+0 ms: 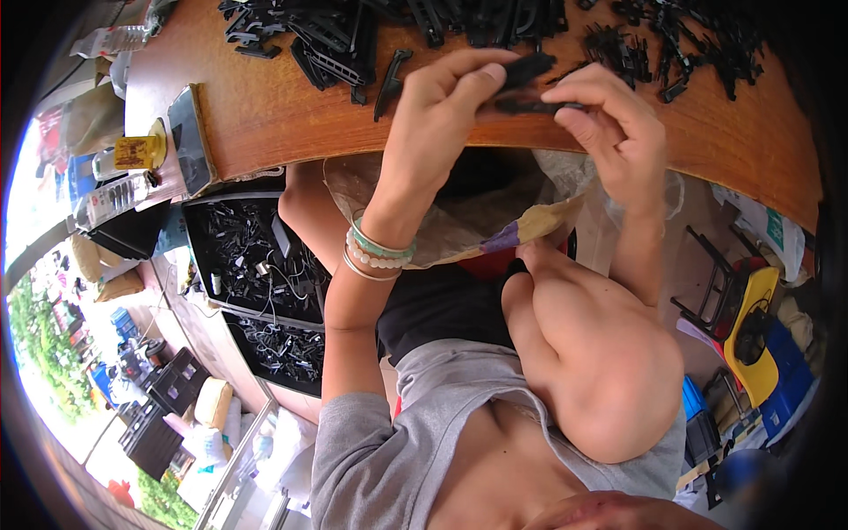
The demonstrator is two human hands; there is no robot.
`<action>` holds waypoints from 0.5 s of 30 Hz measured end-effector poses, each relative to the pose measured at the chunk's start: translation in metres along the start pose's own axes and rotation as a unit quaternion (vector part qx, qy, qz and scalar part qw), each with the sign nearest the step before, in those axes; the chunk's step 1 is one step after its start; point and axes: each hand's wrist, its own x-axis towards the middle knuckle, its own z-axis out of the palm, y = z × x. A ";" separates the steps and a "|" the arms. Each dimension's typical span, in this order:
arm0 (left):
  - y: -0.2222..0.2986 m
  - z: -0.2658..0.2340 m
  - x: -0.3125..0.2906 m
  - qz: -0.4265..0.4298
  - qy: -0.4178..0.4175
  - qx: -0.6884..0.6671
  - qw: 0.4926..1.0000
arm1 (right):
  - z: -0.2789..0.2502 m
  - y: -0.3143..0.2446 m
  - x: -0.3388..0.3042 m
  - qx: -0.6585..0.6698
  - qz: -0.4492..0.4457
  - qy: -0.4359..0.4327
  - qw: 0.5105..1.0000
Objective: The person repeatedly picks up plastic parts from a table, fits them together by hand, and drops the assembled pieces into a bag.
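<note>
At one o'clock, above the near edge of a wooden table (274, 132), the left hand (446, 110) pinches a dark plastic piece (530, 71) and the right hand (623, 124) a slim black strip (532, 107); whether the pieces touch, I cannot tell. Black plastic parts (508, 22) heap at twelve o'clock.

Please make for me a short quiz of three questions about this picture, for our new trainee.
1. What colour is the part in the left hand?
2. Where are the trays of small dark parts? A) at the person's right; B) at the person's left; C) on the person's lap.
3. True or false: the bracelets are on the right arm.

Key: 1. Black. 2. B. 3. False; the bracelets are on the left arm.
</note>
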 end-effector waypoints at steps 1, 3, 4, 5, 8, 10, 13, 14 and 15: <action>-0.003 -0.001 -0.001 -0.017 -0.028 0.043 0.999 | 0.001 0.002 -0.001 0.000 0.000 0.000 1.000; 0.000 0.002 -0.005 -0.041 -0.042 0.081 0.995 | 0.002 0.006 -0.003 -0.036 -0.022 0.041 0.998; 0.003 0.007 -0.009 -0.032 -0.056 0.045 0.997 | 0.001 0.006 -0.004 -0.037 -0.021 0.041 0.998; 0.006 0.010 -0.012 -0.023 -0.066 0.010 0.997 | 0.002 0.005 -0.005 -0.042 -0.031 0.057 0.997; 0.000 0.005 -0.018 0.122 -0.083 0.225 0.963 | 0.007 0.005 -0.010 0.007 -0.012 0.086 0.996; 0.003 0.008 -0.023 0.158 -0.067 0.275 0.946 | 0.012 0.007 -0.017 0.060 0.018 0.099 0.993; 0.002 0.008 -0.025 0.210 -0.055 0.321 0.922 | 0.015 0.008 -0.023 0.116 0.026 0.116 0.986; 0.003 0.007 -0.026 0.224 -0.058 0.324 0.917 | 0.013 0.007 -0.023 0.049 -0.011 0.131 0.990; 0.004 0.006 -0.027 0.224 -0.058 0.324 0.917 | 0.012 0.006 -0.022 -0.018 -0.048 0.145 0.988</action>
